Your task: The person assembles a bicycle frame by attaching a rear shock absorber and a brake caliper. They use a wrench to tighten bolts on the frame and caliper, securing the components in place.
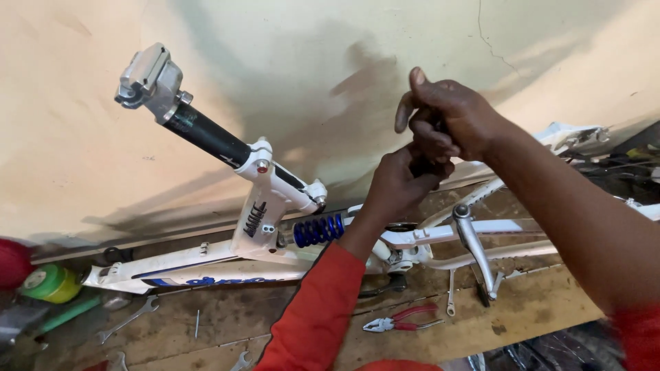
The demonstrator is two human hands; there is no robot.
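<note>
Both hands' (430,141) fingers close round a small dark part above white bike frame (275,199).

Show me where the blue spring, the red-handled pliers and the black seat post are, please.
blue spring (318,230): head view, middle of the coil on the white bike frame.
red-handled pliers (402,321): head view, near the pivot where jaws meet handles.
black seat post (206,135): head view, midway along the black tube.
</note>
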